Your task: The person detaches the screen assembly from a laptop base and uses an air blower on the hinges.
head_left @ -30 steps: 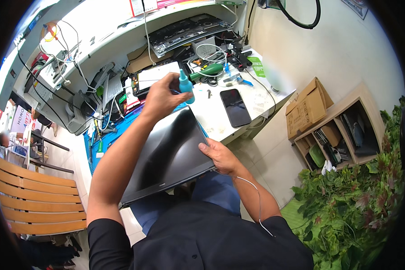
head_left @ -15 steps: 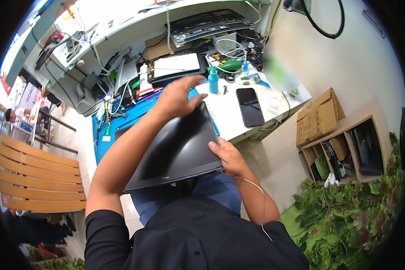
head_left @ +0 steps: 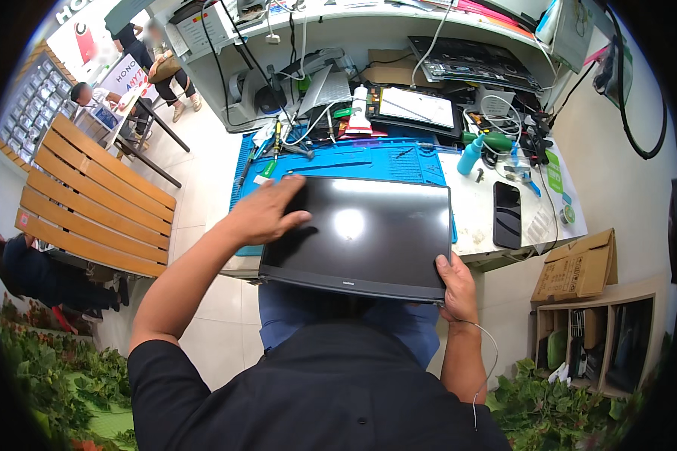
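A black laptop screen panel (head_left: 365, 233) is held above my legs at the desk's front edge. My right hand (head_left: 456, 289) grips its right edge near the lower corner, thumb on the front, with a thin cable trailing down the forearm. My left hand (head_left: 267, 210) is open, thumb and fingers apart at the panel's upper left corner, holding nothing. Behind the panel lies a blue repair mat (head_left: 338, 156) with tools. A teal squeeze bottle (head_left: 469, 158) stands to the right of the mat, above a black phone (head_left: 506, 214).
Cluttered cables, devices and an opened laptop (head_left: 470, 60) fill the desk's back. A wooden slatted bench (head_left: 98, 203) is at left, with several people beyond it, one seated (head_left: 98, 98). A cardboard box (head_left: 572, 267) sits on a low shelf (head_left: 609, 301) at right.
My left hand has let go of the teal bottle, now standing on the desk, and has lowered to the panel's upper left corner. The view has swung leftward.
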`<action>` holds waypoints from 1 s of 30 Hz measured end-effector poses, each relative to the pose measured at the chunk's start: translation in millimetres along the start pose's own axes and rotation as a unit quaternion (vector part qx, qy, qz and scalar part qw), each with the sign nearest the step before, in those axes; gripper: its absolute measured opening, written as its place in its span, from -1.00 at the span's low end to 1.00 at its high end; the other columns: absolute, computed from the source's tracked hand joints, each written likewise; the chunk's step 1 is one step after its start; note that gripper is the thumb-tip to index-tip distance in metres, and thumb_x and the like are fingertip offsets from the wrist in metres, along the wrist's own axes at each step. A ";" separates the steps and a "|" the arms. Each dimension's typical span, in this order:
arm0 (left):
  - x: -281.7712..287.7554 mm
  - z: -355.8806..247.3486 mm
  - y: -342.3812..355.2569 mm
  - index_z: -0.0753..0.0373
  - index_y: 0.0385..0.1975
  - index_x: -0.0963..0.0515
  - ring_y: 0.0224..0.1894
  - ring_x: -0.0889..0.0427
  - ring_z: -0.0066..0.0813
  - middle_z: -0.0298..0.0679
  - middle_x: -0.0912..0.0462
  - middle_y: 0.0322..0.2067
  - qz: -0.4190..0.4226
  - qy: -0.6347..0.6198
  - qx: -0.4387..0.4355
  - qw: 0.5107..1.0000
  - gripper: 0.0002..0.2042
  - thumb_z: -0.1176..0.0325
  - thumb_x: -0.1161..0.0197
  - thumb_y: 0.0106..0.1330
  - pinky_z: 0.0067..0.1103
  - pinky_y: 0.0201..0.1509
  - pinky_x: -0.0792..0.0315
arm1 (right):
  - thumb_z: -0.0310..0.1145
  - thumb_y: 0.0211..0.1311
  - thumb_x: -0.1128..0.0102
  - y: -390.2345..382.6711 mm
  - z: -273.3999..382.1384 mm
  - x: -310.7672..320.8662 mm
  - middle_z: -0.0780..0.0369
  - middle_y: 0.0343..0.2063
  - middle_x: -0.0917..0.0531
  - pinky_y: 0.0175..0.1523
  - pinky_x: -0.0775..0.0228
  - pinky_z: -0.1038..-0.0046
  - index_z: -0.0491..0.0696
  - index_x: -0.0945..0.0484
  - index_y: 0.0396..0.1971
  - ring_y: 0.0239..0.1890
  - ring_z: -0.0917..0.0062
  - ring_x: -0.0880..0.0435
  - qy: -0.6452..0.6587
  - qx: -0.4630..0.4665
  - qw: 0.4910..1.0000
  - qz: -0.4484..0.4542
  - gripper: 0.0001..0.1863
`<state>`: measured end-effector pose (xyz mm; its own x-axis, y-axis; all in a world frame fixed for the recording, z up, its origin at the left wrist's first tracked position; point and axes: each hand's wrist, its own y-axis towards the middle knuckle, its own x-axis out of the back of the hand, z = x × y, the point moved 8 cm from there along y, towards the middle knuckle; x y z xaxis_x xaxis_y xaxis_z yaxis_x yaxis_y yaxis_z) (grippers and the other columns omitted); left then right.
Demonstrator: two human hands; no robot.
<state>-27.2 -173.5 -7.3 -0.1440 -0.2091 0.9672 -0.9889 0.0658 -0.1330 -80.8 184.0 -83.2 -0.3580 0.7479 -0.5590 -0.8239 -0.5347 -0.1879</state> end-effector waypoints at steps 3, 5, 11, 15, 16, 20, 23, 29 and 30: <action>9.6 35.0 -23.1 0.29 0.61 -0.15 0.64 -0.19 0.04 0.13 -0.25 0.57 -0.016 0.015 0.088 0.996 -0.24 -0.19 0.03 0.66 -0.25 0.74 0.01 | -0.22 0.69 -0.08 -3.6 3.6 -2.1 0.14 -0.04 -0.74 -0.22 -0.76 0.40 -0.22 -0.44 0.35 -0.20 0.47 -0.80 -0.002 0.010 1.000 -0.009 -0.54; 15.3 33.2 -25.1 0.32 0.59 -0.17 0.62 -0.21 0.05 0.12 -0.30 0.55 -0.069 -0.001 0.062 0.996 -0.26 -0.17 0.04 0.67 -0.24 0.73 -0.03 | -0.22 0.69 -0.08 -4.2 2.7 -1.8 0.15 -0.03 -0.74 -0.21 -0.75 0.42 -0.22 -0.45 0.35 -0.19 0.48 -0.80 -0.006 0.008 1.000 -0.008 -0.55; -1.1 24.8 -21.5 0.28 0.58 -0.21 0.61 -0.25 0.02 0.07 -0.35 0.53 -0.077 0.013 0.014 0.997 -0.32 -0.10 0.00 0.68 -0.23 0.71 -0.08 | -0.21 0.70 -0.07 -5.6 -0.4 -1.7 0.15 -0.10 -0.74 -0.36 -0.74 0.36 -0.21 -0.47 0.29 -0.32 0.44 -0.80 -0.021 -0.007 1.000 0.000 -0.58; -1.7 9.0 -52.7 0.26 0.56 -0.26 0.57 -0.32 0.02 0.04 -0.39 0.51 -0.042 0.035 0.016 0.998 -0.36 -0.05 -0.03 0.67 -0.22 0.70 -0.12 | -0.21 0.70 -0.07 -4.3 -1.9 5.8 0.15 -0.08 -0.74 -0.29 -0.75 0.38 -0.21 -0.47 0.29 -0.27 0.46 -0.80 -0.026 0.005 1.000 -0.005 -0.58; -3.2 3.6 -66.4 0.25 0.52 -0.31 0.54 -0.37 0.02 0.04 -0.44 0.48 -0.046 0.034 0.007 0.998 -0.39 -0.06 -0.01 0.68 -0.22 0.68 -0.15 | -0.20 0.70 -0.06 -2.3 -3.9 7.7 0.14 -0.10 -0.74 -0.32 -0.74 0.37 -0.21 -0.47 0.28 -0.30 0.45 -0.80 -0.031 0.013 0.999 -0.020 -0.58; 1.9 -21.7 -115.7 0.21 0.49 -0.39 0.51 -0.42 0.02 0.04 -0.53 0.40 0.008 0.002 0.019 1.000 -0.42 -0.07 0.03 0.68 -0.22 0.66 -0.21 | -0.19 0.71 -0.06 -5.4 1.5 3.4 0.17 -0.05 -0.75 -0.09 -0.68 0.47 -0.20 -0.48 0.30 -0.15 0.53 -0.77 -0.041 0.027 0.997 -0.052 -0.57; 1.6 -23.2 -139.9 0.17 0.47 -0.41 0.53 -0.40 -0.01 0.02 -0.55 0.39 0.072 -0.012 0.061 0.995 -0.42 -0.10 0.05 0.68 -0.21 0.64 -0.24 | -0.19 0.71 -0.06 -5.5 2.1 4.1 0.18 -0.02 -0.74 0.00 -0.64 0.50 -0.20 -0.47 0.31 -0.10 0.56 -0.76 -0.048 0.026 0.998 -0.043 -0.57; 5.0 22.7 -146.0 0.35 -0.02 -0.75 -0.44 -0.80 -0.33 -0.14 -0.78 -0.45 -0.117 -0.316 0.140 0.931 -0.53 0.05 -0.04 0.71 -0.49 -0.25 -0.65 | -0.20 0.71 -0.07 -3.6 1.7 5.1 0.16 0.06 -0.73 0.13 -0.61 0.49 -0.23 -0.44 0.35 -0.01 0.54 -0.75 -0.046 0.024 0.999 -0.005 -0.54; -7.0 29.3 -144.5 0.36 0.00 -0.73 -0.42 -0.81 -0.36 -0.13 -0.78 -0.45 -0.109 -0.350 0.179 0.913 -0.55 0.06 -0.05 0.71 -0.50 -0.24 -0.65 | -0.21 0.71 -0.07 -2.7 4.2 -0.3 0.15 0.07 -0.72 0.15 -0.60 0.49 -0.24 -0.43 0.36 0.01 0.53 -0.75 -0.043 0.030 0.999 -0.011 -0.53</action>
<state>115.7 -210.1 -1.2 0.1947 -0.7595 0.6207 -0.9270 -0.3493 -0.1365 -80.3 186.9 -79.2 -0.3747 0.7914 -0.4829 -0.8559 -0.4955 -0.1479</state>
